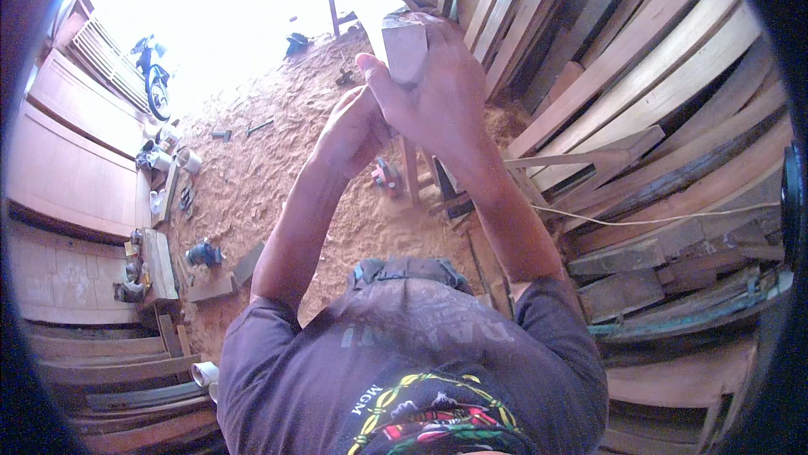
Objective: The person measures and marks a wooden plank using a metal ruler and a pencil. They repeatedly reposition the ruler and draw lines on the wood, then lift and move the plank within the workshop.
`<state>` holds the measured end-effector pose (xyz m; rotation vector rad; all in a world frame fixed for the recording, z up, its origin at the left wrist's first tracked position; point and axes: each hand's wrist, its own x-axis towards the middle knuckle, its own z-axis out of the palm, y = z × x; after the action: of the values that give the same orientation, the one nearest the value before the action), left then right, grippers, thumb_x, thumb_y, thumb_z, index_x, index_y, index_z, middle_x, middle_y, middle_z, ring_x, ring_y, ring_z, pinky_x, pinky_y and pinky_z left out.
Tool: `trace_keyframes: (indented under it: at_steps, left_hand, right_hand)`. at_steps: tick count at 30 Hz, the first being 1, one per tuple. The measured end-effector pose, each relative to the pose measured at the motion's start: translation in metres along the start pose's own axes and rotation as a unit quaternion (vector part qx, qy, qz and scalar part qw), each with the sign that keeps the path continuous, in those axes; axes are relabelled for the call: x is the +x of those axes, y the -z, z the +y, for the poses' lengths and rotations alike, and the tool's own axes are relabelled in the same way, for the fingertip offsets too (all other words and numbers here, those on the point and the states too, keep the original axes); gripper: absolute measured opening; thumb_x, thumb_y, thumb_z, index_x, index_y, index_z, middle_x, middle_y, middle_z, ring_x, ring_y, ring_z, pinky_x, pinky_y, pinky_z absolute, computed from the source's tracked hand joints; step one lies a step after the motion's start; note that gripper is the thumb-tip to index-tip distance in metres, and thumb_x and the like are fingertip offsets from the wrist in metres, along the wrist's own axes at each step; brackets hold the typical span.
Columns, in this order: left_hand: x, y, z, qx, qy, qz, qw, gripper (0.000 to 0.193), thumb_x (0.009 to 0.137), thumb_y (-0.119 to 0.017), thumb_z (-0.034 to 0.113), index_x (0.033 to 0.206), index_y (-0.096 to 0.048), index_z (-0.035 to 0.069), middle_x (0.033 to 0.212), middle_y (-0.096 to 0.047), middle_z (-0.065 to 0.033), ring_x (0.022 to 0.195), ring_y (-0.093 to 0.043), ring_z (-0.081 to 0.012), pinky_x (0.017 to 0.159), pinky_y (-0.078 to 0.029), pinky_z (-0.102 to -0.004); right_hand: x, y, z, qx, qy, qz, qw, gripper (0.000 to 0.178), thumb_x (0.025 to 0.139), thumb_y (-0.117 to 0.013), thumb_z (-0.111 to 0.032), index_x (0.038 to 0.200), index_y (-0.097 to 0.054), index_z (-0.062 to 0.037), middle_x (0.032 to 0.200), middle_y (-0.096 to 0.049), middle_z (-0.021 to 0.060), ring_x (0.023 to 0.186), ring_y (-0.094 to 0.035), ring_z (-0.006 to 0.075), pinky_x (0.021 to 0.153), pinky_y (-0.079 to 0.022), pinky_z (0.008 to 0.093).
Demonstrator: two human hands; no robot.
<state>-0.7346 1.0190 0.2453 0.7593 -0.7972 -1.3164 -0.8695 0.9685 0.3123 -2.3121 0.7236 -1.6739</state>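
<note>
A long squared length of timber (406, 53) is raised ahead of me, its pale end turned toward me and its far part washed out by glare. My right hand (442, 89) wraps round its near end, with the thumb sticking out to the left. Just below and to the left, my left hand (358, 128) is closed, its fingers curled in against the right hand. Whatever the left hand grips, if anything, is hidden behind its knuckles.
Planks (648, 93) lean and pile along the right, crossed by a pale cord (656, 221). Shavings and dust cover the floor (244, 177). A blue power tool (204, 253), a red tool (386, 177) and white buckets (188, 159) stand there. Wooden panels (76, 169) line the left; a motorcycle (154, 76) is beyond.
</note>
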Motion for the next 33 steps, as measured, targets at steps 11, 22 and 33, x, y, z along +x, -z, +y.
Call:
trace_keyframes:
  at_steps: [11,22,33]
  left_hand:
    - [0.001,0.007,-0.004,-0.012,0.003,0.011,1.000,0.038,0.111,-0.050,0.032,0.131,-0.058,0.000,0.121,-0.069,-0.0099,0.102,-0.070,-0.0170,0.090,-0.059,-0.0344]
    - [-0.003,0.021,-0.016,0.060,0.037,-0.019,0.997,0.054,0.110,-0.046,0.044,0.145,-0.049,0.004,0.138,-0.061,-0.0118,0.123,-0.062,-0.0226,0.102,-0.054,-0.0384]
    - [-0.059,0.073,-0.174,-0.199,0.256,0.087,0.942,0.071,0.103,-0.048,0.063,0.142,-0.050,0.003,0.135,-0.063,-0.0156,0.125,-0.062,-0.0304,0.108,-0.051,-0.0478]
  right_hand:
    - [-0.004,-0.006,0.006,-0.054,-0.009,-0.010,0.998,0.040,0.083,-0.079,-0.036,0.105,-0.074,-0.0027,0.099,-0.071,0.0215,0.093,-0.070,0.0398,0.083,-0.056,0.0477]
    - [-0.018,0.000,0.011,-0.052,-0.017,-0.039,0.998,0.061,0.082,-0.079,-0.037,0.125,-0.064,0.0032,0.115,-0.067,0.0234,0.107,-0.066,0.0418,0.086,-0.056,0.0479]
    - [-0.215,0.009,0.077,-0.058,0.017,-0.440,0.896,0.078,0.086,-0.073,-0.041,0.149,-0.048,-0.0025,0.151,-0.051,0.0175,0.138,-0.050,0.0343,0.111,-0.040,0.0556]
